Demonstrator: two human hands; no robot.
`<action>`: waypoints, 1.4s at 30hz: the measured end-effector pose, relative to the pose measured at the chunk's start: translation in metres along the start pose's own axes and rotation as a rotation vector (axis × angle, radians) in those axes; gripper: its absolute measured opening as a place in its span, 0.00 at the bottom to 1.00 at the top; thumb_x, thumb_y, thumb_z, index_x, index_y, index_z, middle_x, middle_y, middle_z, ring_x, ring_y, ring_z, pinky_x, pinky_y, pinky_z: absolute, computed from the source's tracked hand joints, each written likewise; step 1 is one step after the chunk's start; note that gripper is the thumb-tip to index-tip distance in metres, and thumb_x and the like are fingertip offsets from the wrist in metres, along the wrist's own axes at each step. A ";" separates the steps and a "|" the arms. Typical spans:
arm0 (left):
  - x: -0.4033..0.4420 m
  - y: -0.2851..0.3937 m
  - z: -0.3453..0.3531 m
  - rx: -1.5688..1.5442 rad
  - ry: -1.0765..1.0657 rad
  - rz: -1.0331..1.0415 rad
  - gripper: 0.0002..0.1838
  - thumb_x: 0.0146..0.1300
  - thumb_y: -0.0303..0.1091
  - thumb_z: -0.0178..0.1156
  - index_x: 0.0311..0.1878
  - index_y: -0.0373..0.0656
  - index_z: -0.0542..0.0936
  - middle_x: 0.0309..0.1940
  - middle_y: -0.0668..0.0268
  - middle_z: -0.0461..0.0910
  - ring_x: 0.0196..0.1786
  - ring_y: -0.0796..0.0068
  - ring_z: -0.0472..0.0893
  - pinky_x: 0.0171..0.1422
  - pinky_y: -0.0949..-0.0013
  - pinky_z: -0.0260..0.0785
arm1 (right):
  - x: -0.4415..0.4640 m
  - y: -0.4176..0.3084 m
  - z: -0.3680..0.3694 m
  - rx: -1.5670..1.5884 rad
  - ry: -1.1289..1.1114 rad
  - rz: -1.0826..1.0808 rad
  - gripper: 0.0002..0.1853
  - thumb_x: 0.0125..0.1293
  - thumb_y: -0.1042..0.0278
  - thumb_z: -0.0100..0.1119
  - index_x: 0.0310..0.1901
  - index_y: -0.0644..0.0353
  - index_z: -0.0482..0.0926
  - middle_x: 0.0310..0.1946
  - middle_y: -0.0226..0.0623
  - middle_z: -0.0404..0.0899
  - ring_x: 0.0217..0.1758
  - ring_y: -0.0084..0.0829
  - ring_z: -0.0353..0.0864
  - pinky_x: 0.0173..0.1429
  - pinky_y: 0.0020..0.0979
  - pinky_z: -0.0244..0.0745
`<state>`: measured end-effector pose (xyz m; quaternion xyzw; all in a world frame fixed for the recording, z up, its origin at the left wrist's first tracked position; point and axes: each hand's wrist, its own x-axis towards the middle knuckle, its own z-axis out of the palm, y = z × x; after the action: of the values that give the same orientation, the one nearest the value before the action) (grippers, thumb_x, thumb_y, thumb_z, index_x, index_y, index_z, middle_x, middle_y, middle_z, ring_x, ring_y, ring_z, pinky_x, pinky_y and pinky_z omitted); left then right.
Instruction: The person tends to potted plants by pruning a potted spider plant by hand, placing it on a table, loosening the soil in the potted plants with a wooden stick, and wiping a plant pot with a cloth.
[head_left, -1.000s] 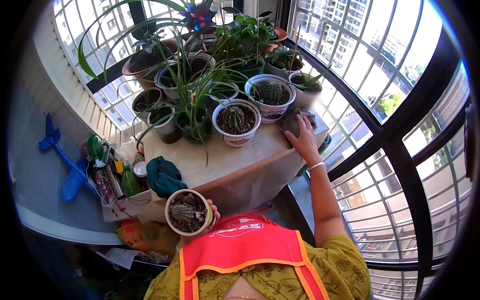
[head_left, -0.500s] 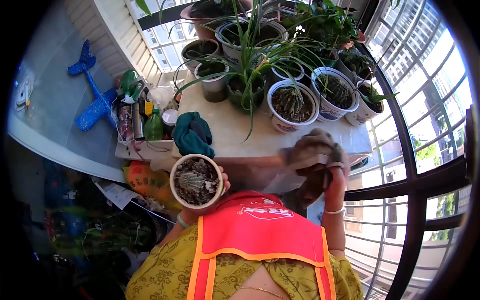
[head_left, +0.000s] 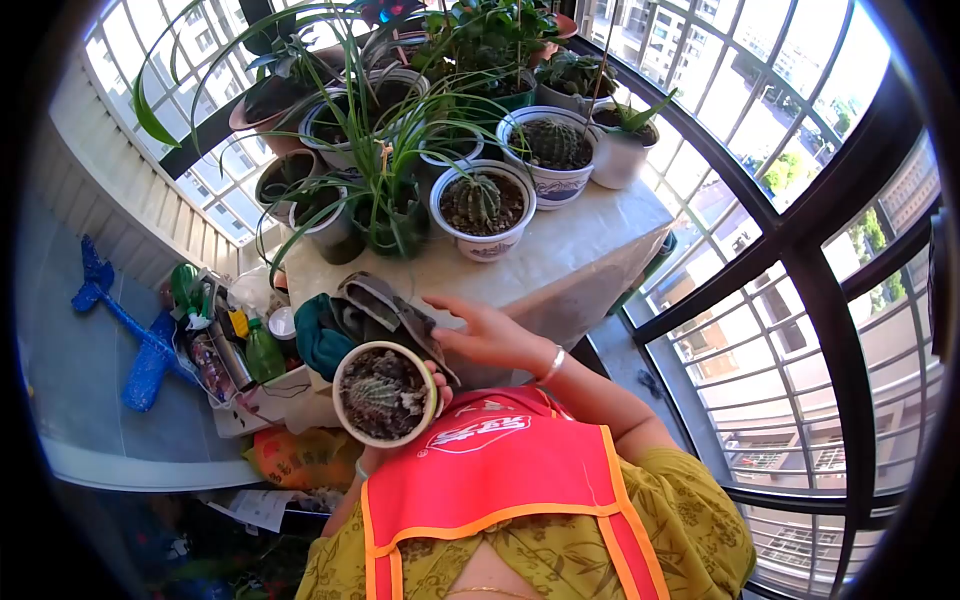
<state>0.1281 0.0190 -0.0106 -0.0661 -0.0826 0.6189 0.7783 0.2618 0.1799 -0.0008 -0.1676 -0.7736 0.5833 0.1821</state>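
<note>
Barred windows [head_left: 835, 360] close in a bright balcony around a pale-topped desk [head_left: 590, 235] crowded with plants. At its near edge, the left grip [head_left: 439, 386] is closed around a cream pot [head_left: 386, 394] holding a small cactus in dry soil; the pot is tilted so its top faces up towards the wearer. The right grip [head_left: 487, 335] is empty, fingers loosely spread, just beyond and to the right of the left one — I cannot tell whether its fingertips touch the grey cloth [head_left: 385, 312] beside them. That cloth lies just past the pot, against a teal cloth [head_left: 320, 338].

What has just changed is the grey cloth: half a second ago the right grip carried it, near the desk's right side; now it is down by the teal one. It seems the right grip is freed, leaving the pot as the only thing held. The pot was in the left grip then too. Farther out, beyond both grips, two potted cacti [head_left: 484, 211] and a long-leaved plant [head_left: 392, 180] stand where they stood.
</note>
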 end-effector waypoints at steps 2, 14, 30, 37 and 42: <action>0.015 0.017 -0.034 -0.008 0.118 -0.079 0.28 0.67 0.50 0.43 0.61 0.37 0.65 0.60 0.48 0.66 0.62 0.51 0.66 0.71 0.51 0.55 | -0.038 -0.014 -0.017 0.265 -0.068 0.090 0.37 0.60 0.56 0.60 0.65 0.66 0.57 0.65 0.48 0.60 0.69 0.37 0.58 0.70 0.35 0.54; 0.163 -0.052 -0.035 0.969 -0.297 0.256 0.21 0.68 0.38 0.46 0.60 0.39 0.65 0.56 0.59 0.71 0.57 0.67 0.73 0.63 0.63 0.67 | -0.097 0.008 -0.043 0.130 0.624 -0.066 0.47 0.41 0.75 0.72 0.64 0.64 0.56 0.57 0.39 0.69 0.60 0.30 0.68 0.65 0.32 0.62; 0.237 -0.068 -0.055 1.521 -0.005 0.319 0.43 0.49 0.22 0.59 0.68 0.38 0.49 0.64 0.59 0.59 0.68 0.67 0.60 0.71 0.66 0.51 | -0.080 0.071 -0.142 0.212 0.714 -0.039 0.40 0.44 0.76 0.73 0.60 0.66 0.62 0.55 0.38 0.71 0.58 0.29 0.71 0.63 0.31 0.65; 0.253 -0.059 -0.070 1.833 0.016 0.538 0.46 0.41 0.29 0.71 0.64 0.39 0.55 0.58 0.54 0.66 0.63 0.61 0.66 0.66 0.64 0.59 | -0.066 0.081 -0.150 0.192 0.655 -0.066 0.42 0.43 0.76 0.72 0.61 0.66 0.60 0.56 0.39 0.70 0.59 0.29 0.70 0.63 0.31 0.65; 0.257 -0.061 -0.061 1.966 0.027 0.686 0.43 0.39 0.32 0.73 0.59 0.38 0.60 0.54 0.55 0.68 0.58 0.59 0.70 0.64 0.62 0.61 | -0.061 0.081 -0.155 0.175 0.619 -0.039 0.45 0.42 0.76 0.73 0.62 0.66 0.58 0.56 0.40 0.70 0.60 0.30 0.69 0.64 0.32 0.65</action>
<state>0.2555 0.2552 -0.0453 0.5705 0.4900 0.6005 0.2718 0.3930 0.3026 -0.0452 -0.3060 -0.6316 0.5653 0.4335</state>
